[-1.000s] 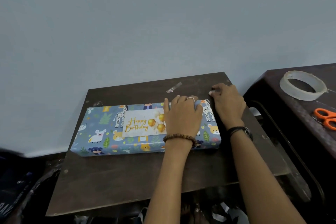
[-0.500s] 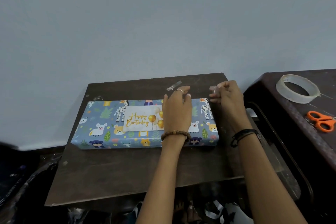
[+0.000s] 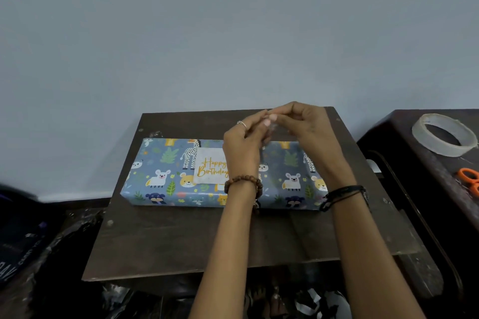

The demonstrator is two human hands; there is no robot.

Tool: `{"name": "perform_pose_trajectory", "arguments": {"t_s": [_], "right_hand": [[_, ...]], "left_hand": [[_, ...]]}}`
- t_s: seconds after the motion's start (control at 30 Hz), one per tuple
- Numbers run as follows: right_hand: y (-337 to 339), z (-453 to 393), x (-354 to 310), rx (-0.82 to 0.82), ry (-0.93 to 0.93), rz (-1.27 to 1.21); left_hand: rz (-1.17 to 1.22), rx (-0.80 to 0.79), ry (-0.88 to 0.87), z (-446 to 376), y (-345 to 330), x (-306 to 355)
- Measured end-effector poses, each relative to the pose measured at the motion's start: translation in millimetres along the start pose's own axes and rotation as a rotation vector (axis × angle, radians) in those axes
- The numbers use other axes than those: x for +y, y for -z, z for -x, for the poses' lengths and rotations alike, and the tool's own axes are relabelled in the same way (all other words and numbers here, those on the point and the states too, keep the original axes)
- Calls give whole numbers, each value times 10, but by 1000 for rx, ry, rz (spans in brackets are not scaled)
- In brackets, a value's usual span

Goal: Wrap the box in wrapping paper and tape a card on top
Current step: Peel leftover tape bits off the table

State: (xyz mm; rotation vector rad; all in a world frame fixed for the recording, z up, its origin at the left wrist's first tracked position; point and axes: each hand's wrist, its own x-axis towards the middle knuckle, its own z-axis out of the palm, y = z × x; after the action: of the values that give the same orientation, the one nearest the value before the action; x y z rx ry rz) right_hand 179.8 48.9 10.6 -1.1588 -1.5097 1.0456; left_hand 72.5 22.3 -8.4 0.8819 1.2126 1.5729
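On the dark wooden table (image 3: 207,241), a long box (image 3: 160,171) wrapped in blue paper printed with cartoon animals and leaves is laid flat, its long side running left to right. A white card (image 3: 208,166) lettered "Happy Birthday" in gold is seen lying on the top face of the box, near the middle; its right part is hidden behind the left wrist. Whether the card is already fastened cannot be told.

Above the far edge of the box, both hands are raised clear of the paper and brought together. The left hand (image 3: 242,145) (a ring is worn on one finger, a beaded bracelet at the wrist) is held with its fingers curled, the tips meeting those of the right hand (image 3: 309,127). Between the fingertips a small strip of clear tape (image 3: 270,128) is pinched by both hands; it is thin, see-through and hard to make out, hanging a little way down toward the box. Dark bands are worn on the right wrist.

To the right, on a second dark surface (image 3: 404,142) well apart from the box, a roll of clear tape (image 3: 444,137) is laid flat, and orange-handled scissors (image 3: 469,180) are seen near the frame's edge. A plain pale wall (image 3: 233,33) is seen behind the table.
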Motion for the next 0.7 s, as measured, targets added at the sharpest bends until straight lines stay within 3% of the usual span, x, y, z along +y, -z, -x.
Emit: {"name": "perform_pose_trajectory", "arguments": {"t_s": [0.07,0.17,0.27,0.37,0.43,0.57,0.7], "right_hand": [[-87,11,-3,-15,-10,0],[-171,20,9,-36,-56,-115],[-194,-61,80,101,-102,-158],[-140,-263,189,215,-85,337],[-151,-416,263,106,-117,638],[-345,-583,368,-111,-236,967],[-371,-613,423,-75,-206,1007]], "left_hand": [[87,32,51,-16,57,43],[35,127,35,-41,167,72],[-93,249,-15,-95,316,82],[-194,285,-65,-129,437,69],[-208,279,-78,-131,452,51],[-252,276,-89,-143,397,25],[-257,290,-86,-170,391,15]]}}
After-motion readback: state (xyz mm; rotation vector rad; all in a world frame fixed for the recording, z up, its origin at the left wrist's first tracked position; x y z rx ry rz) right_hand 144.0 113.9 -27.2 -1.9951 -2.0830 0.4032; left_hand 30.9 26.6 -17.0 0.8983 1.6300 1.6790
